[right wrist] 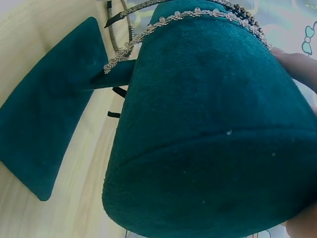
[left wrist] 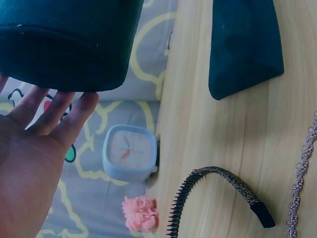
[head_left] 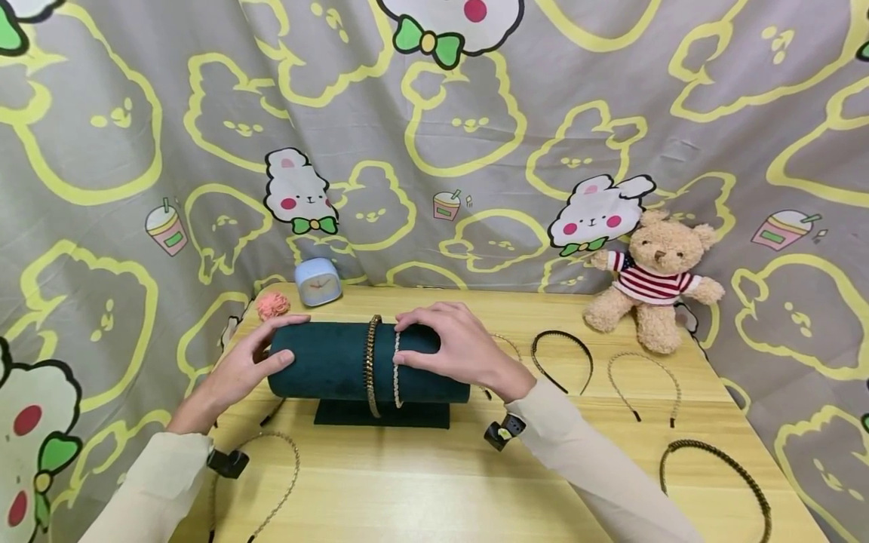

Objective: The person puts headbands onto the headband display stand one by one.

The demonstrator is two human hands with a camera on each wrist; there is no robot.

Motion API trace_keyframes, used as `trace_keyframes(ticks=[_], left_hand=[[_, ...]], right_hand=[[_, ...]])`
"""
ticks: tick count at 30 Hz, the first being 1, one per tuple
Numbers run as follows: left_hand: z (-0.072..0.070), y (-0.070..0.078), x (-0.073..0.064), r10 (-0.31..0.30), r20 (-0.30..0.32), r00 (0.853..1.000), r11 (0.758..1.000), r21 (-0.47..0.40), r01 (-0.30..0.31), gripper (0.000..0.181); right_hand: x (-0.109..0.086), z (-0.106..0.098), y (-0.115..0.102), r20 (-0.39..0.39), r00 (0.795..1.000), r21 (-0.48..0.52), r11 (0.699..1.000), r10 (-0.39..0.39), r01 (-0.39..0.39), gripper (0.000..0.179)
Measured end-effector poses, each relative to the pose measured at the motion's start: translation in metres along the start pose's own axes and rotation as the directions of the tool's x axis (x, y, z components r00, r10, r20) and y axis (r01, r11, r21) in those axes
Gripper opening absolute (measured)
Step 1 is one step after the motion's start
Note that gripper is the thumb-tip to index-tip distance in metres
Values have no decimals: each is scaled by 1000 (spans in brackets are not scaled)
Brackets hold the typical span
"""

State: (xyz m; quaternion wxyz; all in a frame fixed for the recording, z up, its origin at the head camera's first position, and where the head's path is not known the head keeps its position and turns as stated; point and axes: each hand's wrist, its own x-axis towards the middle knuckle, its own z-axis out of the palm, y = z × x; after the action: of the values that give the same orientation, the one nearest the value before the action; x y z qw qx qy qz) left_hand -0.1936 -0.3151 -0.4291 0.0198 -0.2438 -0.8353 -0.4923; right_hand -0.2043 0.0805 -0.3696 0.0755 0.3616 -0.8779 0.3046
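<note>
A dark green velvet headband stand [head_left: 319, 366], a padded roll on a flat base [head_left: 380, 414], stands on the table. My left hand [head_left: 237, 369] holds the roll's left end, thumb in front and fingers over the top; the left wrist view shows fingertips against its edge. Around the roll's middle sits a bronze-gold headband [head_left: 370, 366]. Just right of it hangs a thin beaded headband [head_left: 397, 388], also in the right wrist view [right wrist: 173, 18]. My right hand [head_left: 465, 348] reaches over the right end, thumb and forefinger holding the beaded headband.
On the right lie a black headband [head_left: 565, 333], a thin pale headband [head_left: 641, 354] and a dark braided headband [head_left: 729, 456]. Another beaded headband [head_left: 296, 460] lies front left. Behind are a blue clock [head_left: 318, 282], a pink pompom [head_left: 273, 305] and a teddy bear [head_left: 657, 283].
</note>
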Motion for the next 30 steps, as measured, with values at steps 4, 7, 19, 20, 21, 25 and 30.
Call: trace_keyframes(ticks=[4,7,19,20,21,25,30], left_hand=[[0,0,0,-5,1,1000,1000,5,5,53],[0,0,0,-7,1,1000,1000,6,7,53],[1,-1,0,-2,4,1000,1000,-6,2,53],[1,0,0,-4,3,1000,1000,-4,4,53],[1,0,0,-7,3,1000,1000,-2,7,53],[0,1,1,-6,2,1000,1000,9,6,53],[0,1,1,-12,-1,1000,1000,23,12,53]], right_hand=[[0,0,0,-2,1000,-12,1000,-8,8,40],[0,0,2,-1,1000,15,1000,-3,4,40],[-9,-15,34,-47,994,425,902,100,-71,27],[-10,-17,39,-51,993,444,893,111,-77,27],[-12,-19,43,-52,992,465,882,119,-81,27],[-18,-27,60,-49,987,514,851,152,-106,30],[-29,-33,83,-42,974,529,832,224,-168,29]])
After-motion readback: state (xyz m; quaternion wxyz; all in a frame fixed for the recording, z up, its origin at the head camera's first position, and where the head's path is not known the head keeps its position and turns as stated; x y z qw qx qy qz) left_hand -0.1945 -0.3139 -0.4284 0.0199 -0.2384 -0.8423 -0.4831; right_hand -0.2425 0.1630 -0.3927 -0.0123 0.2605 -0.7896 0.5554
